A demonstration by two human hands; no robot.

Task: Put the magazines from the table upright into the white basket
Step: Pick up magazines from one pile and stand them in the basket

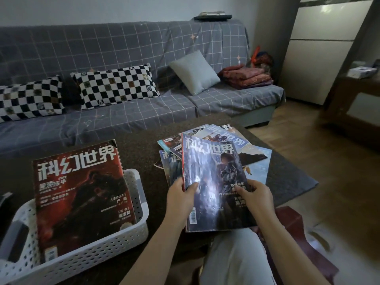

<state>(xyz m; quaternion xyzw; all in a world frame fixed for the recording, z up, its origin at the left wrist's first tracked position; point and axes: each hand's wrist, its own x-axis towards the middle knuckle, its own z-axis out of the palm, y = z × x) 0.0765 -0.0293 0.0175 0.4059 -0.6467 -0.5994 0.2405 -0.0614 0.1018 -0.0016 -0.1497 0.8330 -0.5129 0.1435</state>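
Grey grid-patterned sofa [131,64] across the 10-to-1 o'clock band, carrying two checkered pillows [115,86], a plain grey cushion [194,72] and folded red cloth [246,76]. Dark low table [141,140] fills the centre. White perforated basket [92,251] at 8 o'clock on the table; it contains one red-covered magazine [82,194] standing upright, long axis near vertical, title at the top, cover facing the viewer, top leaning slightly away. A dark object lies at the basket's left end, not identifiable. Fanned pile of magazines [230,140] at 1 o'clock of centre, lying flat on the table, covers up, titles toward the sofa. Blue-covered magazine [211,182] at centre, raised over the near edge of the pile, long axis running from the person toward 12 o'clock, title at the far end, cover tilted toward the viewer. Left hand [181,200] grips its left edge, thumb on the cover, fingers behind. Right hand [255,196] holds its lower right edge, thumb on the cover.
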